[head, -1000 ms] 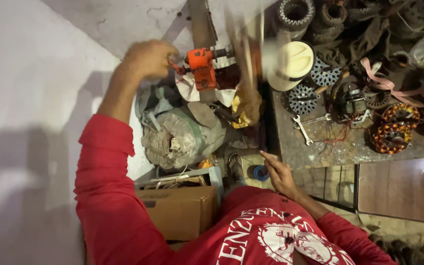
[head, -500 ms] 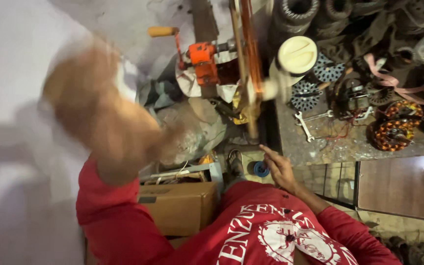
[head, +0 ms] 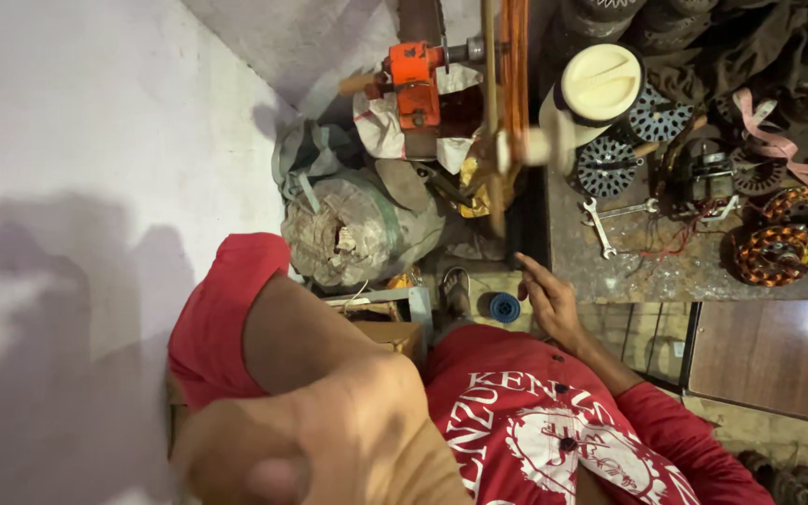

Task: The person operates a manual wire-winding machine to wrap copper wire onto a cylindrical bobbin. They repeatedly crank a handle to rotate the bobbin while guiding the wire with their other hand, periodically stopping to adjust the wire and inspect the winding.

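- spanner [head: 602, 224] flat on tabletop [head: 685, 276], near its left edge
- copper-wound stator [head: 778, 248] near right edge
- brown panel [head: 767, 355] below front edge
- bundled sack [head: 353, 229] on the floor

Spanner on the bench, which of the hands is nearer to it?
Right. The right hand is at the bench edge, just lower-left of the spanner; the left hand, blurred near the camera, is far off.

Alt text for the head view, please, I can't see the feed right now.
A person in a red printed shirt has a blurred left hand close to the camera, while the right hand rests open at the edge of a metal workbench. Beyond are an orange hand-crank winder, copper wire, a spanner and a wound stator.
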